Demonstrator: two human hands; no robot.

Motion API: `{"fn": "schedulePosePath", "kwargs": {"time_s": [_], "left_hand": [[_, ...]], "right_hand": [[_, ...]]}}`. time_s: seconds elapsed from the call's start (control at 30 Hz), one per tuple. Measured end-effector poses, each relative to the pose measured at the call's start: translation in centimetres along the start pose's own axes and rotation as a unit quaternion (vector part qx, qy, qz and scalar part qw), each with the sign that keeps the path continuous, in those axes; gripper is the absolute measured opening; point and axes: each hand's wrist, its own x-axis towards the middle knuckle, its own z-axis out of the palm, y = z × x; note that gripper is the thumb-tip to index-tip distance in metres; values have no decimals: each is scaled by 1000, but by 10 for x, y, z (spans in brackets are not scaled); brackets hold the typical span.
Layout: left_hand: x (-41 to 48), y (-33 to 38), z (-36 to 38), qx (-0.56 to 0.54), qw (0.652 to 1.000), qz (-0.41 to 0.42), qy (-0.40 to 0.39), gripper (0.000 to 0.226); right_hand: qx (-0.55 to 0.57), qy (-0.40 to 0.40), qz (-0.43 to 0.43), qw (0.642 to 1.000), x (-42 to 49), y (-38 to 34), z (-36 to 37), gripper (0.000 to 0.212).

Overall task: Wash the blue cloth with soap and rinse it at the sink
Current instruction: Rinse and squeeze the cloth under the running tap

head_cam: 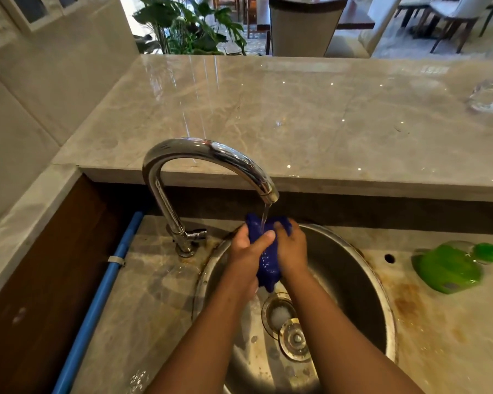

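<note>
A loose metal stopper (295, 340) lies beside the drain (277, 314), which holds what may be suds, in the round steel sink (353, 294). Above it, the left hand (246, 253) and right hand (293, 251) both squeeze the blue cloth (268, 264) under the running tap (211, 150). A green bottle (447, 270) lies on the stained worktop (439, 342); a plant (188, 27) and dining chairs (450, 15) stand beyond.

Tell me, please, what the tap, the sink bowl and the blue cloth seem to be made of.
The tap: polished, probably chrome-plated metal; it shows mirror-like reflections. The sink bowl: brushed steel, likely stainless; dull grey sheen, with brownish stains around the rim. The blue cloth: soft fabric, soaked; it bunches between the left hand and right hand, fibre unclear.
</note>
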Motion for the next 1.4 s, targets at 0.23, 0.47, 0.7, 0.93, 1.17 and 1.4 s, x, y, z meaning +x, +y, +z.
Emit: {"fn": "schedulePosePath", "kwargs": {"time_s": [0.23, 0.47, 0.7, 0.93, 1.17, 1.4], "left_hand": [[15, 8, -14, 39, 998, -34, 39, 22], [-1, 14, -25, -99, 975, -195, -30, 29], [-4, 33, -31, 96, 993, 6, -61, 26], [-9, 19, -20, 101, 993, 25, 63, 26], [-10, 25, -11, 96, 992, 87, 10, 25], [-2, 21, -27, 181, 978, 92, -56, 50]], "right_hand": [[198, -84, -11, 977, -21, -20, -18, 14], [92, -162, 3, 983, -18, -31, -24, 25], [209, -104, 89, 968, -21, -4, -28, 42], [82, -80, 14, 993, -23, 5, -21, 77], [44, -156, 76, 984, -33, 1, -15, 18], [-39, -104, -131, 985, -41, -8, -27, 7]]}}
